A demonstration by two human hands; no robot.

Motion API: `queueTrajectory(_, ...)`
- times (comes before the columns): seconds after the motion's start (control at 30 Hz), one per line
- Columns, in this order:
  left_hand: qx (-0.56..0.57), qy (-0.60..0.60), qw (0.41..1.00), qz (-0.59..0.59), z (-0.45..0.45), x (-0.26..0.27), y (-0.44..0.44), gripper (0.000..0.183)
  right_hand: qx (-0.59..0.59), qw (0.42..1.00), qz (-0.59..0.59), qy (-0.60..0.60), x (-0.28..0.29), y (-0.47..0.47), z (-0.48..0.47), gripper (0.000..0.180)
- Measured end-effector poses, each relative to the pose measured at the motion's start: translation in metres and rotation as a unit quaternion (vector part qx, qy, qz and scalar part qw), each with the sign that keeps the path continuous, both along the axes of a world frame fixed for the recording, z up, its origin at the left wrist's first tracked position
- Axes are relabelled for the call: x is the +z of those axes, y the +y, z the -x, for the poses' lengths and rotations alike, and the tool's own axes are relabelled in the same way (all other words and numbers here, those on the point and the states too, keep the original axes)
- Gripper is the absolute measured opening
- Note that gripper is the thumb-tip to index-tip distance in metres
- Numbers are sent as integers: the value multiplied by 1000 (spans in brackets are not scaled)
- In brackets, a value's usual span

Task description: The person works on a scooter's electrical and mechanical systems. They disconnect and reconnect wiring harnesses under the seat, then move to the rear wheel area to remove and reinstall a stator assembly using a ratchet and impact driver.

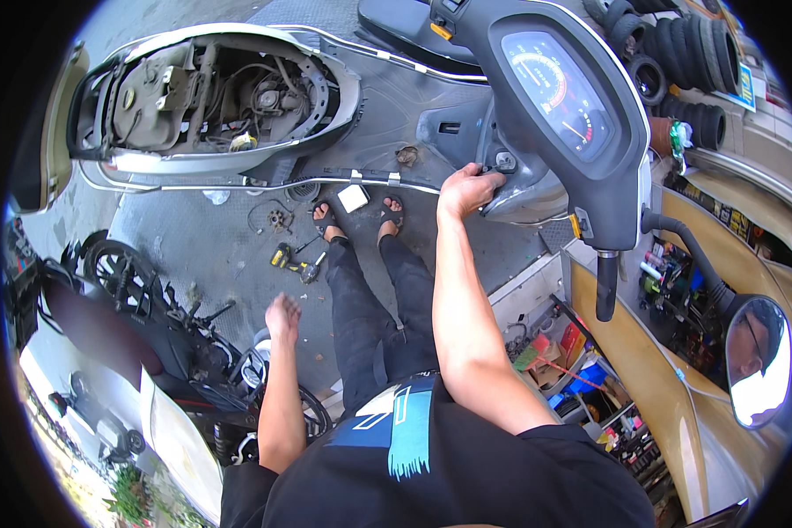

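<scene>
My right hand [471,189] is at a scooter's ignition lock [504,160], its fingers closed around a dark key or key fob in or beside the lock. Above it stand the scooter's handlebar cover and its instrument cluster [558,92]. To the left, the scooter's body shell [237,162] has no seat on it, and the fuel tank [152,99] and engine parts [270,99] show inside. My left hand [282,317] hangs free over the floor, slightly blurred, with its fingers loosely bent and nothing seen in it.
A yellow and black cordless power tool [297,264] lies on the floor near my feet, beside a white box [353,198] and a round metal part [278,220]. A motorcycle [165,343] stands at left. Stacked tyres [693,53], a mirror [759,363] and cluttered shelves are at right.
</scene>
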State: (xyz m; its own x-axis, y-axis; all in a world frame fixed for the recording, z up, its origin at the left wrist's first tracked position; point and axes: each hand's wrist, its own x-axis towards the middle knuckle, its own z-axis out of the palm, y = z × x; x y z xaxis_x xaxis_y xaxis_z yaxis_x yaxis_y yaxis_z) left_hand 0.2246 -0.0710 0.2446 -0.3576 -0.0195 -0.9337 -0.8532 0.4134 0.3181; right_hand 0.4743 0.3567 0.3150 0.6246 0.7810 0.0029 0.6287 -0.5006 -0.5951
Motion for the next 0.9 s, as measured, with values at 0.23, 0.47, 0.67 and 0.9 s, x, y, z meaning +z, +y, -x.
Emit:
queueTrajectory(0.23, -188, -132, 966, 123, 18, -31, -129, 26, -38, 988, 139, -47, 29, 25, 10, 28)
queueTrajectory(0.47, -165, -48, 985, 5, 56, -8, -83, 22, -53, 982, 148, -100, 38, 39, 17, 26)
queueTrajectory(0.67, -167, -62, 984, -3, 75, -3, -76, 20, -80, 974, 196, -85, 31, 42, 7, 24)
queueTrajectory(0.9, -129, -58, 990, 15, 81, 0, -102, 31, -159, 968, 191, -37, 28, 57, 7, 33)
